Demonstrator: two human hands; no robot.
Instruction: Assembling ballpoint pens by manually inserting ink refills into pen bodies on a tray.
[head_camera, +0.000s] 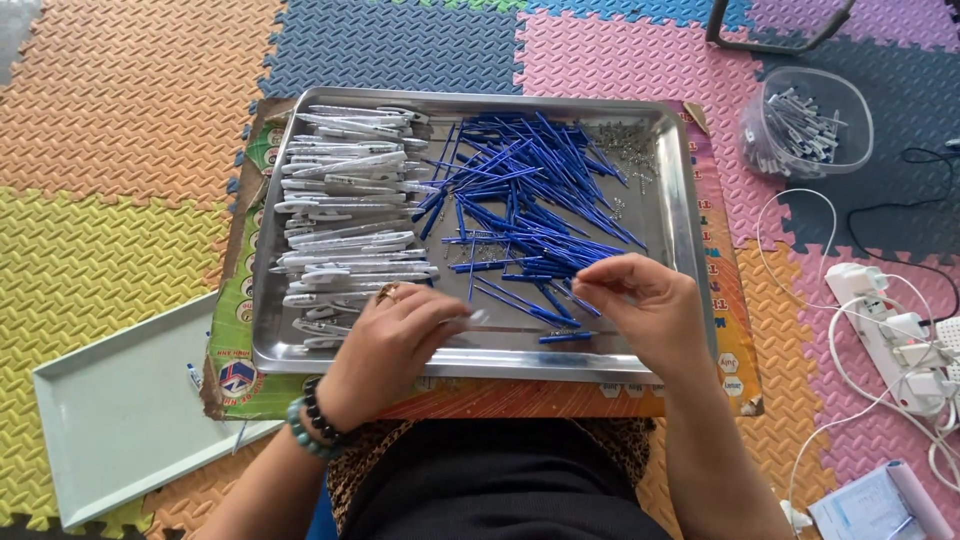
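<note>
A steel tray (675, 215) lies in front of me on printed cardboard. White pen barrels (345, 200) are stacked along its left side, and a heap of blue pen refills (525, 180) fills its middle. My left hand (385, 345), with bead bracelets at the wrist, rests over the tray's near edge and grips a white pen barrel (470, 320). My right hand (640, 300) hovers over the near right part of the tray, fingers pinched on a thin blue refill (578, 283). Small metal springs (630, 150) lie scattered at the tray's far right.
A pale rectangular tray (120, 410) sits at the near left on the coloured foam floor mats. A clear plastic tub (805, 125) of small grey parts stands at the far right. A white power strip (890, 335) with cables lies at the right, a booklet (870, 505) near it.
</note>
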